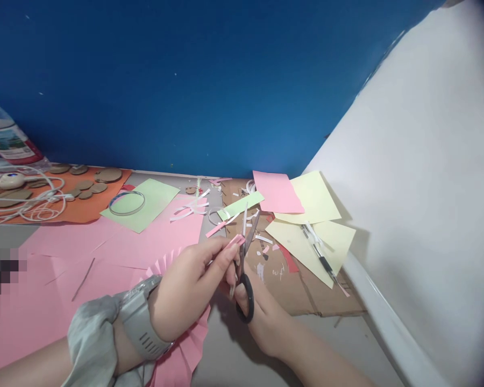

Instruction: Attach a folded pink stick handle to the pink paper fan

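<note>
Between the thumb and fingers of my left hand [199, 279] is a small folded strip of pink paper [236, 241]. Black-handled scissors [246, 295] are in my right hand [262, 317], with fingers through the loops. Their blades [249, 228] point away from me and stand apart, close beside the pink strip; whether they touch it I cannot tell. Pleated pink paper [181, 355] lies under my left wrist. Just beyond the blades are a green paper strip [241, 205] and a short pink strip [215, 229].
Cardboard [302, 298] with paper scraps lies under the work. To the right, a pen [322, 258] rests on pale yellow paper [339, 242] near a white wall. On the left are pink sheets [116, 290], a ring [127, 204] on green paper, tangled white cable [44, 201] and a bottle [10, 137].
</note>
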A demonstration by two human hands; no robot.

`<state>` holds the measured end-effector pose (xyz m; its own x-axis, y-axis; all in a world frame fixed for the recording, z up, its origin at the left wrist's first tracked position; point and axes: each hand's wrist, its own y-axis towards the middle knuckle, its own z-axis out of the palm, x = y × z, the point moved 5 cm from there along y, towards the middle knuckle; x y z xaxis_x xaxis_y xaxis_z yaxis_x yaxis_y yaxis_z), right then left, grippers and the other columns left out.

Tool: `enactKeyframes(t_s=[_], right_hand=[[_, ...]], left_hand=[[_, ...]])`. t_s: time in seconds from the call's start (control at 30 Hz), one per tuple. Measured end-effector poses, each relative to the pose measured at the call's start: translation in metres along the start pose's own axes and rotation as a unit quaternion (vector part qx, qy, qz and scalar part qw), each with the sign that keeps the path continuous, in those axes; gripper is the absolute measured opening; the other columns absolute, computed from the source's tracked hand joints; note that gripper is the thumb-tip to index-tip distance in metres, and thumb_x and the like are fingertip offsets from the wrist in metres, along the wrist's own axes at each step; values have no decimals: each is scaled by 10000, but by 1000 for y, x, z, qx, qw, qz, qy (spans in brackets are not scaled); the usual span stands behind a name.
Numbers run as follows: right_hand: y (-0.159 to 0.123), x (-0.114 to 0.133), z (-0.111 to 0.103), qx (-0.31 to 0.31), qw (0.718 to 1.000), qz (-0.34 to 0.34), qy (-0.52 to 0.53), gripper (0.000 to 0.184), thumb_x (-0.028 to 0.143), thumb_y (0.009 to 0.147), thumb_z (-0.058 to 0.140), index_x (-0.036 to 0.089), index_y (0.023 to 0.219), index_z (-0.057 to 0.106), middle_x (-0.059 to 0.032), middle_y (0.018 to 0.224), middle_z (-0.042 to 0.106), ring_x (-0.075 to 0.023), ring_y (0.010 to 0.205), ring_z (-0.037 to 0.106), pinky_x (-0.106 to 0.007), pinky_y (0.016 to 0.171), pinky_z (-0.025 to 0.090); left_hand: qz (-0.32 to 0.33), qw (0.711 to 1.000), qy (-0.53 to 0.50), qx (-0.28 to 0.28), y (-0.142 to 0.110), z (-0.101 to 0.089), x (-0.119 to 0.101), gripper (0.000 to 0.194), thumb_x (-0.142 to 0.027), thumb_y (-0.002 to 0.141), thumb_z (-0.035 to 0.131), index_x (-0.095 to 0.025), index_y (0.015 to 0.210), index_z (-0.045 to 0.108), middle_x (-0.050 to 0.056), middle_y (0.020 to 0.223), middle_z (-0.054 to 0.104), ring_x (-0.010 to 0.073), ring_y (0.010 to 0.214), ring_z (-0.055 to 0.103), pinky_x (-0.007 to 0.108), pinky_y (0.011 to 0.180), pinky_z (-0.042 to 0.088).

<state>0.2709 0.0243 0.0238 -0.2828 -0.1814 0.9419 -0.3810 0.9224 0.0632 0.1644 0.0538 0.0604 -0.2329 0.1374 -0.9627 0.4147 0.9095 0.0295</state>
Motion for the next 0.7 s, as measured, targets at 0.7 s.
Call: enactKeyframes(t_s=[0.7], right_hand=[[0,-7,-5,-8,998,31,46,321,517,911,320,207,894,405,7,778,418,-130,676,375,-260,615,362]], left_hand=[[-3,1000,-23,1,3,-7,-2,410,-416,942,310,-188,626,439,-53,567,479,85,553,471,202,601,392]])
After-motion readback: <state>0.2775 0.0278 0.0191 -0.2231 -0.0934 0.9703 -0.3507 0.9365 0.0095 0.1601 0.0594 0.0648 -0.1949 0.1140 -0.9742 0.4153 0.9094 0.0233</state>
